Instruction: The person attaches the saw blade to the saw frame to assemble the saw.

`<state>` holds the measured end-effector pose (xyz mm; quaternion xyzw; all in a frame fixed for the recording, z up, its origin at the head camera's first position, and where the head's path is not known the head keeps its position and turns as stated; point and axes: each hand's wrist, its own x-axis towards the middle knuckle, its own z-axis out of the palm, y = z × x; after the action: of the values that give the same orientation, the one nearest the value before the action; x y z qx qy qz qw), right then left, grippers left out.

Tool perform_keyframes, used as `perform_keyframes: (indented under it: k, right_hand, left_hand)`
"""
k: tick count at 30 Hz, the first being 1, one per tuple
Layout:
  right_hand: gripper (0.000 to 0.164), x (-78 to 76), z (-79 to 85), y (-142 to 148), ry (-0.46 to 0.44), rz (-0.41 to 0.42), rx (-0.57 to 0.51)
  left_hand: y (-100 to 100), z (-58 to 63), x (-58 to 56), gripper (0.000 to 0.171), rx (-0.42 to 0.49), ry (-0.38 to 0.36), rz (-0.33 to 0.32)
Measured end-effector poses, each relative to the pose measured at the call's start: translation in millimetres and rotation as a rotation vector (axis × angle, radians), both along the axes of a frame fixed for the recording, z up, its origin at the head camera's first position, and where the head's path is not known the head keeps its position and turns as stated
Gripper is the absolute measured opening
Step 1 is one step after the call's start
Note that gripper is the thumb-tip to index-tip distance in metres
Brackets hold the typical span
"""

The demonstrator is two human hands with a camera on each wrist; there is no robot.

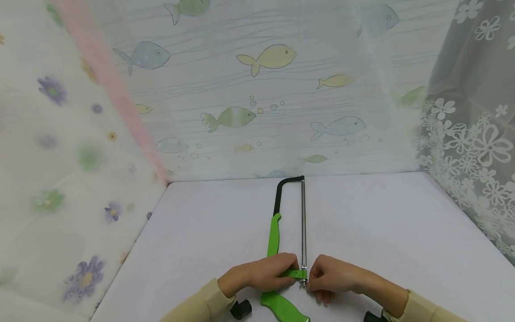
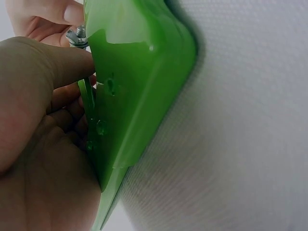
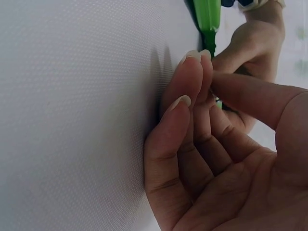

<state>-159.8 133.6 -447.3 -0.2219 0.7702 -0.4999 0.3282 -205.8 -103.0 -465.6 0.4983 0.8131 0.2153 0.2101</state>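
Observation:
A hacksaw [image 1: 273,235] with a green handle and black front frame lies on the white table, its blade side to the right. My left hand [image 1: 275,272] grips the green frame above the handle, beside the short green arm that holds the blade's near end. In the left wrist view, my thumb and curled fingers lie against the green body [image 2: 125,96]. A metal wing nut [image 2: 77,37] on a threaded screw sits at the blade's near end. My right hand [image 1: 331,276] pinches at this wing nut with thumb and forefinger; its other fingers [image 3: 178,86] curl near the tabletop. The contact is partly hidden.
The white table [image 1: 362,214] stretches out on both sides of the saw. A fish-print curtain [image 1: 257,89] hangs behind it, with a flowered curtain [image 1: 80,179] on the left and a lace one [image 1: 474,134] on the right.

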Motion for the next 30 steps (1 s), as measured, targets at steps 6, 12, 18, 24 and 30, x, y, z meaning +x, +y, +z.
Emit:
perform_keyframes:
  k: [6,12,18,24,30]
  right_hand:
    - [0.032,0.8,0.6,-1.7,-0.008,-0.011,0.016]
    - [0.045,0.9,-0.5,-3.6,0.004,-0.028,0.034]
    - [0.047,1.4,1.1,-6.6,-0.003,-0.051,0.050]
    - [0.045,1.4,1.5,-7.8,-0.010,-0.057,0.058]
    - [0.035,-0.4,1.8,-7.2,-0.016,-0.054,0.061]
  left_hand:
    - [0.1,0.0,0.3,0.007,-0.005,-0.010,0.005]
    - [0.2,0.4,0.9,0.006,-0.005,-0.015,0.007]
    - [0.3,1.3,1.5,0.006,-0.004,-0.010,0.009]
    - [0.0,2.3,1.7,0.006,-0.005,-0.014,0.013]
    - [-0.1,1.7,1.0,0.006,-0.009,-0.021,0.007]
